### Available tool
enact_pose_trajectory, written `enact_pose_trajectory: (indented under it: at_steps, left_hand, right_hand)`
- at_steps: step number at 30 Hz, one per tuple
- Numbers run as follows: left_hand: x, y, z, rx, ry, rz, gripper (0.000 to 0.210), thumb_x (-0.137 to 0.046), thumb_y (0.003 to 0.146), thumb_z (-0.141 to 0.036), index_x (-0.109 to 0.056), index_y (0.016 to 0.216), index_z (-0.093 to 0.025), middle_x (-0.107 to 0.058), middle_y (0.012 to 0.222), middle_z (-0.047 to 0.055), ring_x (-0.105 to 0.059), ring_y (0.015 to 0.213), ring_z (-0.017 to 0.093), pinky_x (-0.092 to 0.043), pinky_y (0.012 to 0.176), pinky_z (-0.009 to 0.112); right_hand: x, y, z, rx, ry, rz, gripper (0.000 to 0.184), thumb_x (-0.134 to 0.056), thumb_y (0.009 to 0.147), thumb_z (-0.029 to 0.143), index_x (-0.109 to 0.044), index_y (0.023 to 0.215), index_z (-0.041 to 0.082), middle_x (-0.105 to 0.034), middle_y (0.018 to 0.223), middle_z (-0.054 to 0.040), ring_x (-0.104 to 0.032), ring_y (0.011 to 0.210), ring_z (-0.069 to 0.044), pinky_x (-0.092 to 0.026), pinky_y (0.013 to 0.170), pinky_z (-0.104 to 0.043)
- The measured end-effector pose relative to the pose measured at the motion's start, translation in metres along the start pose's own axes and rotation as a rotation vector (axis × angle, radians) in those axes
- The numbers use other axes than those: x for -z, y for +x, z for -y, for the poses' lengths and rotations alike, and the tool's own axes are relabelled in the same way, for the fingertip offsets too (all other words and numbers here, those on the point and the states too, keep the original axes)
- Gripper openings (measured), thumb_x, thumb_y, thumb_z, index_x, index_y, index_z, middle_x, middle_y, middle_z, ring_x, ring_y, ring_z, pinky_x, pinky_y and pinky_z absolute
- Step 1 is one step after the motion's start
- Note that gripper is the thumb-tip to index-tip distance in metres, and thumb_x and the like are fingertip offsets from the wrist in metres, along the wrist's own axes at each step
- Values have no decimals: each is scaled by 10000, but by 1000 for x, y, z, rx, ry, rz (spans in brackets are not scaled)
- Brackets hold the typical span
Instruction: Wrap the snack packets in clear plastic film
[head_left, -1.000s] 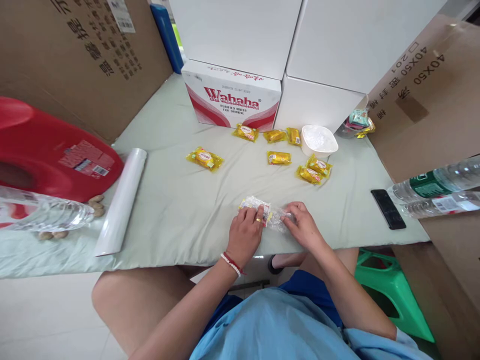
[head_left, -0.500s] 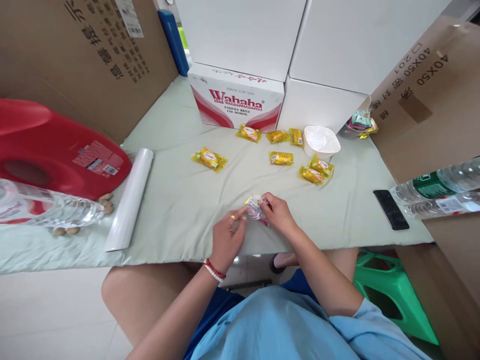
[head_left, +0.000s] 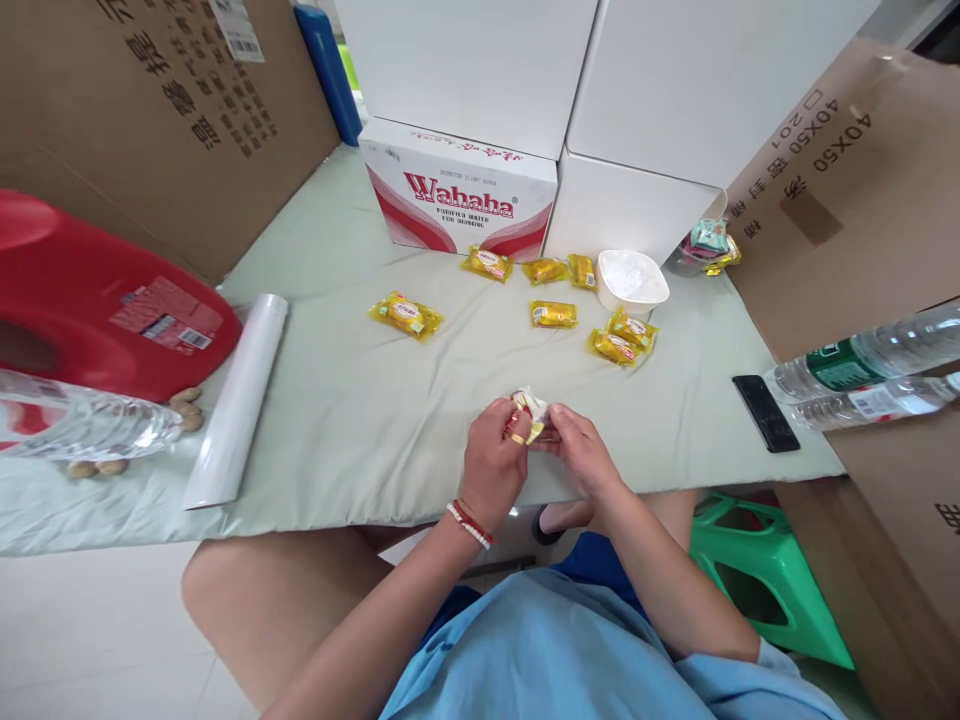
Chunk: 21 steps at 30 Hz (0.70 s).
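Near the table's front edge, my left hand (head_left: 495, 458) is closed on a crumpled wrapper (head_left: 532, 406) in white, red and yellow. My right hand (head_left: 583, 450) is closed at the wrapper's right side, its fingertips pressed against it. Whether anything is inside the wrapper is hidden. Beyond my hands lie several yellow packaged snacks, among them one alone at the left (head_left: 406, 315), one in the middle (head_left: 553, 314) and an overlapping pair (head_left: 615, 347) on the right. A white bowl (head_left: 631, 282) behind that pair holds clear plastic.
White cartons, one a Wahaha box (head_left: 461, 195), wall off the back. A white roll (head_left: 238, 400), red jug (head_left: 112, 300) and clear bottle (head_left: 82, 415) are left. A phone (head_left: 765, 413) and two water bottles (head_left: 862, 365) lie right. A green stool (head_left: 772, 570) stands below.
My left hand has moved right and closed on the wrapper. The wrapper, earlier showing clear plastic in my right fingers, is now bunched between both hands. The view has shifted slightly.
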<state>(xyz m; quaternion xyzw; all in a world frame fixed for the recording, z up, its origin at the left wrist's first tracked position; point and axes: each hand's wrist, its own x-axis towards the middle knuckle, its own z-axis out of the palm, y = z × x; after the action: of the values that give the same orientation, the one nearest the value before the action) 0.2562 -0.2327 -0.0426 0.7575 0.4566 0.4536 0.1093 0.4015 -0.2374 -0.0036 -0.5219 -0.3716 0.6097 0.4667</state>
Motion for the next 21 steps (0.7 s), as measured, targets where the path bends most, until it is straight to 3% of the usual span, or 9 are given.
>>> enact_pose_trajectory:
  at_steps: [3, 6, 8, 10, 12, 13, 16, 18, 21]
  left_hand:
    - [-3, -12, -1, -180, -93, 38, 403, -502, 970, -60, -641, 1307, -230, -654, 1379, 135, -537, 1435, 301, -488, 1174, 568]
    - [3, -27, -2, -118, -327, 152, 482, -506, 946, -68, -592, 1390, -235, -590, 1475, 149, -487, 1493, 304, -469, 1210, 592]
    - [11, -33, -5, 137, -470, 124, 398, -568, 965, -162, -597, 1353, -242, -572, 1484, 150, -521, 1460, 308, -522, 1163, 567]
    - [15, -31, -7, 511, -612, 49, 363, -641, 982, -319, -580, 1329, -233, -600, 1433, 161, -594, 1378, 313, -594, 1063, 524]
    - [15, -21, -11, 793, -780, 50, 487, -685, 965, -469, -548, 1355, -211, -645, 1378, 174, -658, 1292, 315, -618, 1014, 500]
    - [14, -15, -13, 856, -845, 77, 551, -708, 943, -515, -544, 1365, -200, -667, 1360, 173, -680, 1261, 312, -607, 1036, 503]
    - [9, -1, -20, 840, -889, 168, 626, -785, 869, -557, -579, 1335, -194, -709, 1334, 155, -703, 1235, 309, -566, 1113, 496]
    - [11, -2, -19, 798, -841, 255, 621, -767, 879, -572, -578, 1351, -216, -713, 1351, 144, -707, 1238, 313, -599, 1074, 480]
    - [26, -13, 5, 632, -561, 345, 590, -653, 953, -593, -556, 1448, -288, -651, 1463, 111, -703, 1245, 314, -632, 1026, 486]
  right_hand:
    - [3, -9, -9, -27, 62, -49, 454, -762, 825, 684, -671, 910, 247, -692, 898, -5, -616, 814, -188, -538, 751, -315]
    - [11, -9, -22, -33, 59, -130, 488, -872, 731, 636, -676, 934, 238, -677, 829, 17, -578, 738, -165, -498, 706, -291]
    - [16, -8, -29, -31, 92, -148, 500, -873, 735, 635, -669, 965, 241, -680, 813, 18, -573, 709, -163, -485, 690, -291]
    - [19, -9, -31, -5, 117, -146, 491, -853, 768, 635, -665, 1007, 250, -705, 855, 5, -598, 731, -174, -493, 706, -301]
    - [17, -12, -31, 33, 87, -121, 467, -837, 796, 628, -676, 1029, 257, -729, 912, -6, -624, 774, -183, -503, 741, -308]
    - [16, -14, -30, 49, 58, -100, 454, -833, 804, 626, -686, 1026, 258, -737, 929, -7, -632, 791, -184, -505, 758, -308]
    - [15, -19, -25, 68, -22, -31, 421, -823, 814, 629, -711, 978, 259, -748, 923, 2, -640, 810, -183, -508, 783, -307]
    - [22, -16, -21, 62, -41, -13, 418, -808, 821, 640, -725, 969, 258, -755, 923, 4, -649, 816, -185, -512, 788, -311]
    - [54, -4, -7, 66, -84, -58, 451, -799, 812, 665, -749, 970, 246, -767, 909, -8, -672, 833, -201, -531, 803, -324]
